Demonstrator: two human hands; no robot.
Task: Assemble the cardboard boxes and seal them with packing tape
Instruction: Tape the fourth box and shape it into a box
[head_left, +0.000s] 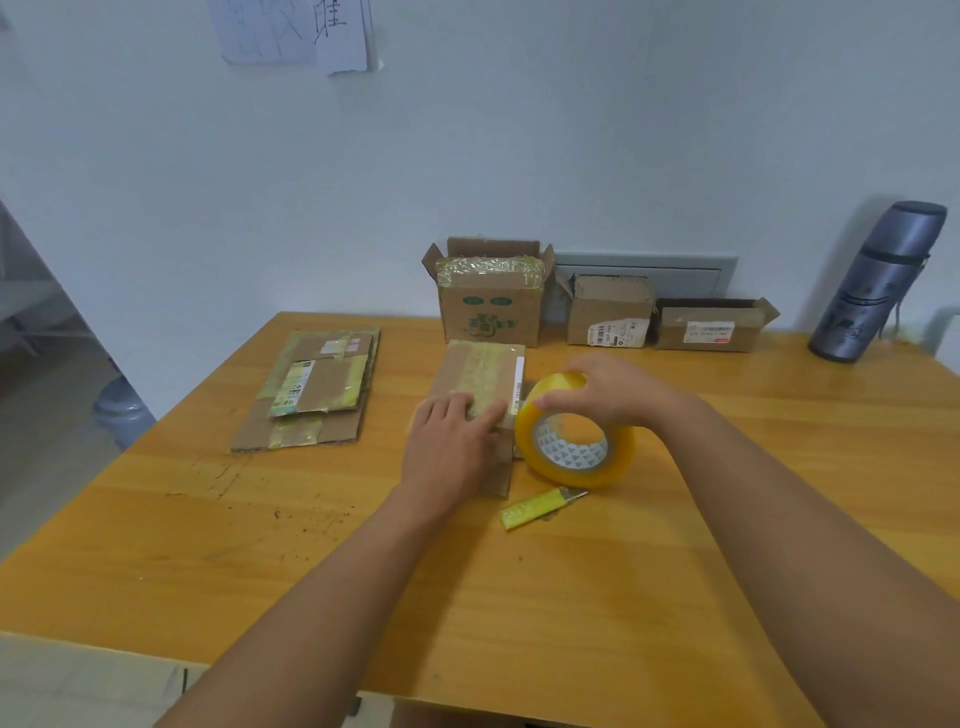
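sealing a small cardboard box (480, 382) at the centre of the wooden counter (156, 519): your left hand (452, 441) lies flat on the near end of the box top, fingers straight and pressed down, a spread grip that pins rather than grasps. your right hand (608, 395) reaches over the roll of packing tape (574, 434), fingers curled round its upper rim, holding the roll on edge just beside the box's right side. whether a free tape end already joins roll to box cannot be told.

risks from here: if the left palm lifts, the light box may slide or tip as the roll pulls; a slack strip could wrinkle or stick to itself; the yellow utility knife (543, 508), lying near your right forearm with its blade out, could be brushed.

both forearms extend forward and converge on the box. three open boxes (608, 317) stand at the back edge, flattened boxes (317, 389) lie to the left, and a metal flask (878, 283) stands far right.
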